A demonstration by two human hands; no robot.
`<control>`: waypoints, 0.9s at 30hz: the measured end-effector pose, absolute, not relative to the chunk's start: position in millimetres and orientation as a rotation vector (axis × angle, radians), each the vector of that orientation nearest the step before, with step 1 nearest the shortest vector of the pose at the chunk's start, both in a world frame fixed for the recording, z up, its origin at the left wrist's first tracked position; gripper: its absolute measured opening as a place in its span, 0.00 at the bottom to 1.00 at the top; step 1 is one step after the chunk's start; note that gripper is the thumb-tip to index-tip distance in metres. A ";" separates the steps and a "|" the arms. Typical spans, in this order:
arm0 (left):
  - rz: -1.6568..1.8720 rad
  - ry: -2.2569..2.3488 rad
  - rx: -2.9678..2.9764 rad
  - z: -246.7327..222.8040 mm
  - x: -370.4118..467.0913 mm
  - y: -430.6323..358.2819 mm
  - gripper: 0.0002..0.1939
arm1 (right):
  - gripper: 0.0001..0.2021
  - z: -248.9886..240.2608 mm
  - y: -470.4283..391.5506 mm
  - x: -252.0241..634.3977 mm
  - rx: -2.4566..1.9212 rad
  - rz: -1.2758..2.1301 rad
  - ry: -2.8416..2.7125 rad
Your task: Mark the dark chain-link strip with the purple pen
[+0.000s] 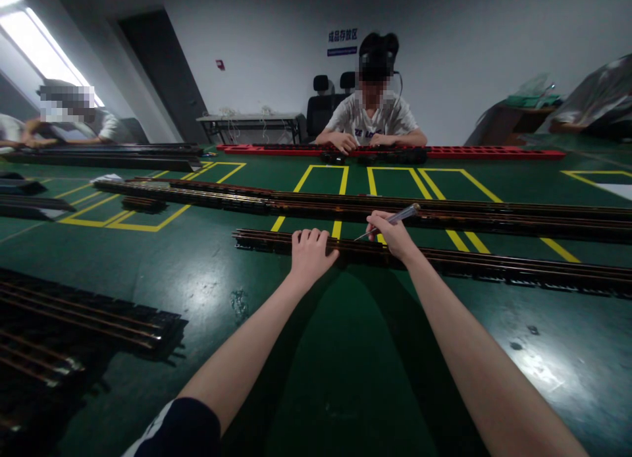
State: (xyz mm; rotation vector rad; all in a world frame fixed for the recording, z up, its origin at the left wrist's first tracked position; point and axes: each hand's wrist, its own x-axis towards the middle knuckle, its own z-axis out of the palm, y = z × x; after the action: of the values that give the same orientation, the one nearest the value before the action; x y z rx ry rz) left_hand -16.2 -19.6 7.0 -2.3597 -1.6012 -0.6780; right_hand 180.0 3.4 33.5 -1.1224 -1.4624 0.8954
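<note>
Green tabletop (197, 259), glossy, yellow-lined, stretching beneath and beyond both hands. Dark rail stack (89, 312), copper-toned rods showing, lying left of the left hand and nearer the wearer. Person in white (106, 124), far left beyond the hands, leaning at the table. Long rail bundle (237, 197), running left to right just beyond both hands. Near rail (266, 240), dark, slender, passing under the left hand and extending rightward past the right. Left hand (311, 253), open, resting its fingers across the near rail, thumb spreading rightward. Person opposite (370, 114), sitting beyond the right hand, forearms resting by a red rail (494, 152). Right hand (390, 236), closed, gripping a slim tool (403, 213) with a clear-looking handle, its thin tip pointing down-left at the near rail, between the hands.
</note>
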 end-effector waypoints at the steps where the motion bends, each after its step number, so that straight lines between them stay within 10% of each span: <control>1: -0.681 -1.600 -2.360 6.9 -16.1 -19.6 0.16 | 0.16 32.9 3.9 180.4 -1.118 0.894 -1.461; 27: -0.697 -1.548 -2.419 10.0 -13.7 -23.7 0.18 | 0.18 42.0 -2.7 167.8 -1.177 0.861 -1.568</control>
State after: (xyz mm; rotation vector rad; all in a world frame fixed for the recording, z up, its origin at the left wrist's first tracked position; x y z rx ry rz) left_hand -13.7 -23.7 10.0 -2.4187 -1.5476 -0.6966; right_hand 167.8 -2.7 42.0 -1.1765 -1.5682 0.8613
